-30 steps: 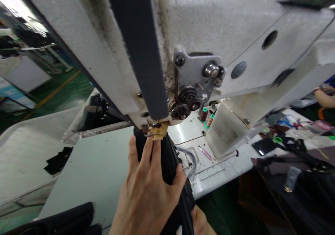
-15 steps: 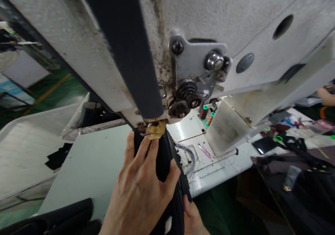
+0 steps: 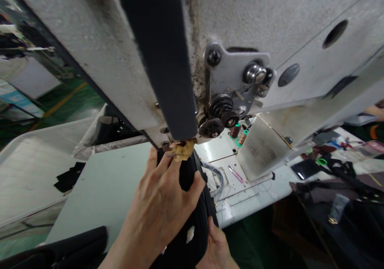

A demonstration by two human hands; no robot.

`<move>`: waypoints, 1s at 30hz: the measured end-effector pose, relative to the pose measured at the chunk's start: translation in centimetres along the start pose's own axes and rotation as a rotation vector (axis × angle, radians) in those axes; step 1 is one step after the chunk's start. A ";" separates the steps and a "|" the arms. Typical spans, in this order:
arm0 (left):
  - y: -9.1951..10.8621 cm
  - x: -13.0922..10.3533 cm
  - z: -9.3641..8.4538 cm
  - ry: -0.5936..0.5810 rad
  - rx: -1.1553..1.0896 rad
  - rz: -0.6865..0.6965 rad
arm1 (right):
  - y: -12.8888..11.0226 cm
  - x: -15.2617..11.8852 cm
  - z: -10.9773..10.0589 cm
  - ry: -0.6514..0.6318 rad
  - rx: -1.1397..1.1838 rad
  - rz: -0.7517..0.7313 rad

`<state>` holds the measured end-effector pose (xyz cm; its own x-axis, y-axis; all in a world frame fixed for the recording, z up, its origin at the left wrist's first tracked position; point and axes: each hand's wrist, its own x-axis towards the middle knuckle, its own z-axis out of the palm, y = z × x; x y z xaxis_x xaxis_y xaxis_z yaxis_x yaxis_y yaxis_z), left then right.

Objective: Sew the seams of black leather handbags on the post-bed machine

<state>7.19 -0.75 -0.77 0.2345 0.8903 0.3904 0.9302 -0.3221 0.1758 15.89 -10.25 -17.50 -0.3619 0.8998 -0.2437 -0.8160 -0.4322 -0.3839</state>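
A thick black fabric piece (image 3: pixel 192 205), possibly a bag, stands tilted under the head of a sewing machine (image 3: pixel 132 89). Across its upper face lies my left hand (image 3: pixel 165 197), fingers stretched toward the needle area and thumb spread to the right side. My right hand (image 3: pixel 220 247) grips the lower right edge, its thumb on the near side and other fingers mostly hidden behind. A yellowish wad (image 3: pixel 184 150) sits at the bottom of the machine head, just beyond my left fingertips. The needle itself is hidden. One white patch (image 3: pixel 190 234) shows on the black fabric.
On the machine bed are a pink thread snipper (image 3: pixel 236 174) and thread spools (image 3: pixel 242 137). A phone (image 3: pixel 305 169) lies to the right, near dark bags (image 3: pixel 357 217). Black rolled pieces (image 3: pixel 81 243) rest at lower left, beside a white bin (image 3: pixel 27 157).
The view has shifted slightly, so the machine sits further right. The black fabric piece's lower end shows more, and my left hand lies a little higher on it. Both hands stay on it.
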 end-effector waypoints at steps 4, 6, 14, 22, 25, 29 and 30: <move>-0.1 0.7 -0.2 -0.103 -0.005 -0.072 | 0.3 0.2 0.4 0.052 0.325 0.030; -0.2 1.0 -0.2 -0.113 -0.009 -0.088 | 0.0 0.3 0.9 0.034 0.379 0.047; -0.5 2.1 -0.1 -0.151 0.029 -0.103 | -0.6 0.8 1.6 0.060 0.384 0.004; -0.8 2.7 0.0 -0.169 0.024 -0.124 | -5.4 -3.5 -3.0 -0.211 -0.365 0.089; -0.9 2.6 0.2 -0.161 0.016 -0.102 | -12.7 -6.9 -3.7 -0.193 -0.739 0.107; -1.1 2.2 0.5 -0.135 -0.015 -0.085 | -26.0 -9.2 0.0 0.283 -1.175 -0.640; -1.1 2.1 0.6 -0.130 -0.027 -0.081 | -29.8 -9.1 1.8 0.438 -1.205 -0.931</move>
<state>6.82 1.72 -0.71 0.1955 0.9473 0.2538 0.9401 -0.2547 0.2265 42.64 -5.42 -2.25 0.3664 0.8717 0.3254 0.2290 0.2544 -0.9396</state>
